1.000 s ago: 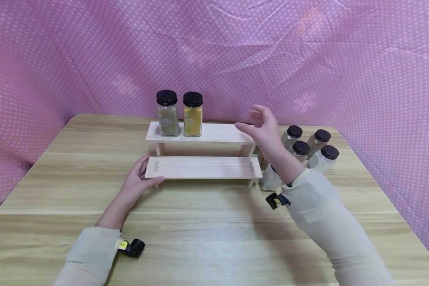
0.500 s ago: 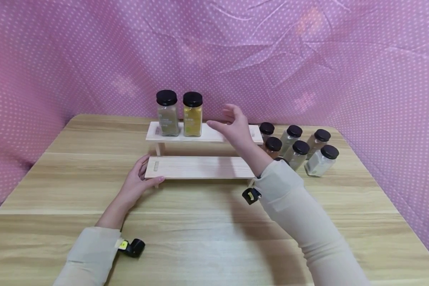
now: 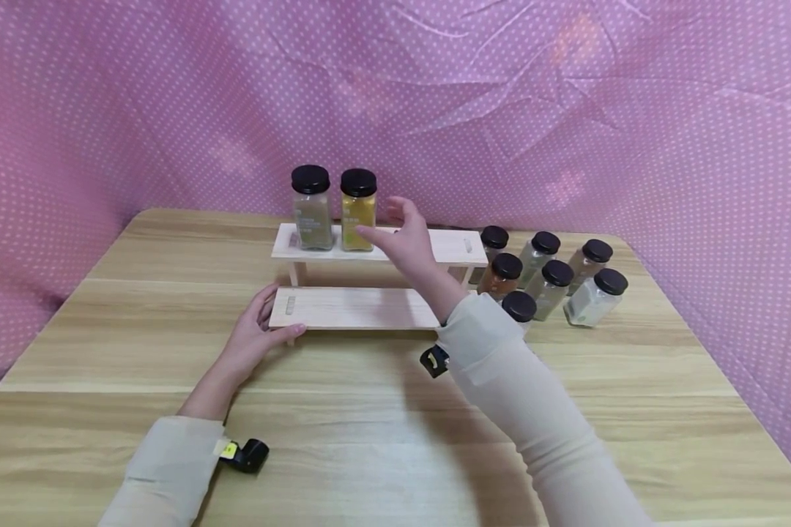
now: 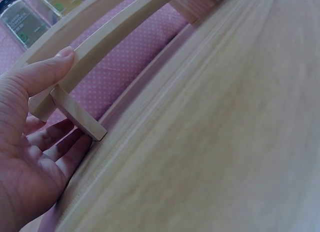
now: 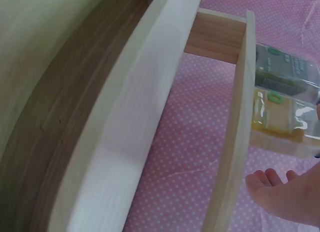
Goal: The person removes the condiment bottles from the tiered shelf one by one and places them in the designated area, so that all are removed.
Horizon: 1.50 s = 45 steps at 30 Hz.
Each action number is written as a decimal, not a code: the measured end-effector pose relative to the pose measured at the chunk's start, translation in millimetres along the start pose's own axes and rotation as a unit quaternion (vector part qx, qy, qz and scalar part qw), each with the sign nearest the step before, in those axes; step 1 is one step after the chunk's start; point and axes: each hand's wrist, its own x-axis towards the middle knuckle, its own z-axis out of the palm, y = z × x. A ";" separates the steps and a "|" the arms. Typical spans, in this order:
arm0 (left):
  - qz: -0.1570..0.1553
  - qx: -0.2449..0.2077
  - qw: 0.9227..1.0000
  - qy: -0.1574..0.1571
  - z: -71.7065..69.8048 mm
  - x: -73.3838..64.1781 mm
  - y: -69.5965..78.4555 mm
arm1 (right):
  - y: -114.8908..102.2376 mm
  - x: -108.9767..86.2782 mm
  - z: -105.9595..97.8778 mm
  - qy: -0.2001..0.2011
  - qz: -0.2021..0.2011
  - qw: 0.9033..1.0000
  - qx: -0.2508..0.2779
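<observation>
A two-step wooden display rack stands on the table. My left hand holds the left end of its lower step; in the left wrist view the thumb lies on the board's edge and the fingers reach under it, beside the short leg. Two black-lidded spice jars stand at the left of the upper step: a grey-green powder jar and a yellow powder jar. Just right of the yellow one is my right hand, thumb and fingers spread, the thumb overlapping the jar in the head view.
Several more black-lidded spice jars cluster right of the rack, among them a reddish-brown one and a white one. One jar is partly hidden by my right sleeve. A pink dotted cloth hangs behind the table.
My right hand has moved left across the upper step to the yellow jar, uncovering the jars at the right. The left hand and the rack stay in place.
</observation>
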 end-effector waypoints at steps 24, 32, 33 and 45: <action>-0.005 0.001 1.000 0.001 0.5 0.1 0.8 | 3.7 8.2 37.6 0.084 -0.024 0.996 0.029; -0.002 0.003 1.000 -0.002 0.3 -0.7 0.0 | 16.0 18.9 46.0 0.108 -0.034 0.993 0.021; -0.002 0.003 1.000 -0.001 0.3 -0.7 -0.2 | 15.2 18.5 45.9 0.109 -0.031 0.993 0.017; 0.000 -0.006 1.000 -0.002 0.4 -0.9 1.2 | -1.4 1.7 32.2 0.079 -0.006 0.997 0.019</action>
